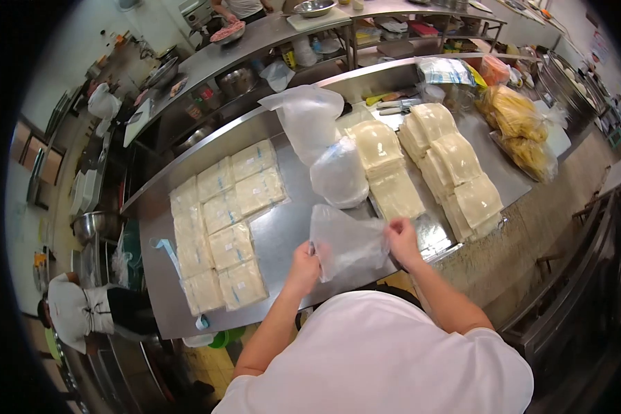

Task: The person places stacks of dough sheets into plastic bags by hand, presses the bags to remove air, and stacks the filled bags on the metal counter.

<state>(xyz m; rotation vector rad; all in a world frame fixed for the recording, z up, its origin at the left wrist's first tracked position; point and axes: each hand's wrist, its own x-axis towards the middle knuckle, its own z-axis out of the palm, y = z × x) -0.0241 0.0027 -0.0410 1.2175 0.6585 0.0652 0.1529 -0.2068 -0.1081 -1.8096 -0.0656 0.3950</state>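
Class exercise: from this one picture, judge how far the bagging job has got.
Done: sealed packets lie in rows on the steel table. In hand: left hand and right hand hold an empty plastic bag. Left: stacks of pale sheets remain unbagged.

both hands (303,264) (401,238) hold a plastic bag (345,243).

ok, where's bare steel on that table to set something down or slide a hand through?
Bare steel runs down the table between the flat sealed packets and the stacked sheets, reaching the near edge beside the left hand. Both hands, right hand included, hold a clear bag there. A narrow strip lies left of the packets. The right half is crowded with stacks and noodle bags.
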